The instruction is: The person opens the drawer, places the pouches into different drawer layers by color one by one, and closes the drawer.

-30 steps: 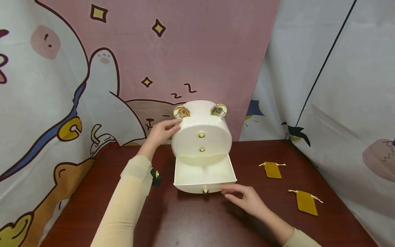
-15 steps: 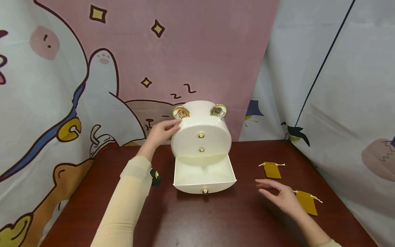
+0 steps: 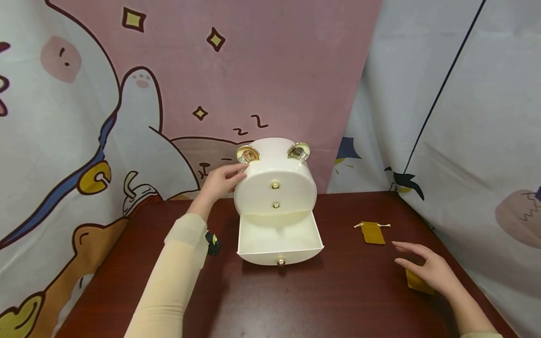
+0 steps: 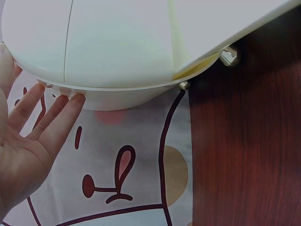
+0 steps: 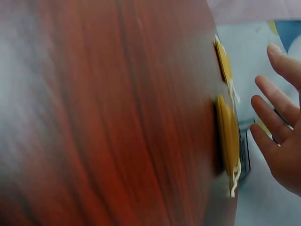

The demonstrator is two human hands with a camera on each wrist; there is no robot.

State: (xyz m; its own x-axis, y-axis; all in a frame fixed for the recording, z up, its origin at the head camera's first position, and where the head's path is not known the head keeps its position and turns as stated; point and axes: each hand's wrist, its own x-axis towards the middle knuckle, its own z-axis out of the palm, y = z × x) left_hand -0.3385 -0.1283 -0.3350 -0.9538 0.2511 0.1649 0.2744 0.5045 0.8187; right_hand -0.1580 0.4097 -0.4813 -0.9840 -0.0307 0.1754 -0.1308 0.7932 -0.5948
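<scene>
A white round storage box (image 3: pixel 258 192) with gold ears and small gold knobs stands mid-table, its bottom drawer (image 3: pixel 281 232) pulled out and bare inside. My left hand (image 3: pixel 217 185) rests on the box's upper left side, fingers extended; the left wrist view shows its fingertips (image 4: pixel 75 101) against the white shell (image 4: pixel 117 42). Over on the right, my right hand (image 3: pixel 431 267) hovers above the nearer mustard drawstring pouch (image 3: pixel 416 283), partly covering it. Its fingers are spread and hold nothing, as the right wrist view also shows beside the pouch (image 5: pixel 229 136).
A second mustard pouch (image 3: pixel 373 233) with white cords lies farther back on the dark red wooden table (image 3: pixel 338 300). Printed cloth (image 3: pixel 296 70) hangs behind and along the sides. A black band (image 3: pixel 213 242) shows beside the left wrist.
My right hand has left the drawer front and moved right until over the nearer pouch. The left hand, the box and the opened drawer have stayed in place.
</scene>
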